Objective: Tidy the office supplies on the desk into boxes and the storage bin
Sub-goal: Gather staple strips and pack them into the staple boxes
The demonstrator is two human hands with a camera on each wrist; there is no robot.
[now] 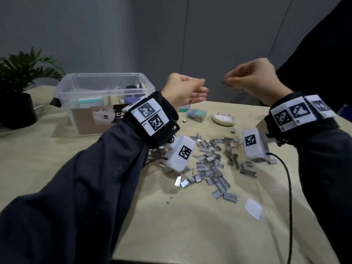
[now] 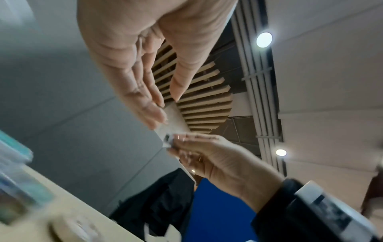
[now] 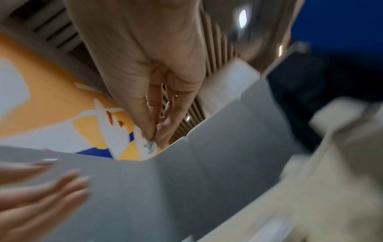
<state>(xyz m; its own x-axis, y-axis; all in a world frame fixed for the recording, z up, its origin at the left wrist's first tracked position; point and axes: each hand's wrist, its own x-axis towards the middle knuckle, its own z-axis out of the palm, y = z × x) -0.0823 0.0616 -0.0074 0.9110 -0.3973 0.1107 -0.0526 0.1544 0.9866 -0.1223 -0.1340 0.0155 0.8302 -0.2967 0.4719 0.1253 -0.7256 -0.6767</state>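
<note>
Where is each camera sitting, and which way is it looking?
Head: on the person's head, looking down at the desk and staples; shows both sleeves and hands.
Left wrist: on the left wrist, tilted up at the ceiling; shows the left hand.
Right wrist: on the right wrist, tilted up too; shows the right hand pinching something small and silvery.
Shared: each wrist view also catches the other hand.

A grey panelled wall point(image 1: 152, 35) runs behind the beige desk point(image 1: 47, 168), its seams showing as faint upright lines. A potted plant point(image 1: 21, 73) in a dark pot stands at the desk's far left corner. Overhead, wooden ceiling slats point(image 2: 199, 98) fan out beside two round ceiling lights point(image 2: 264, 39). An orange wall mural point(image 3: 51, 106) shows off to the side.
</note>
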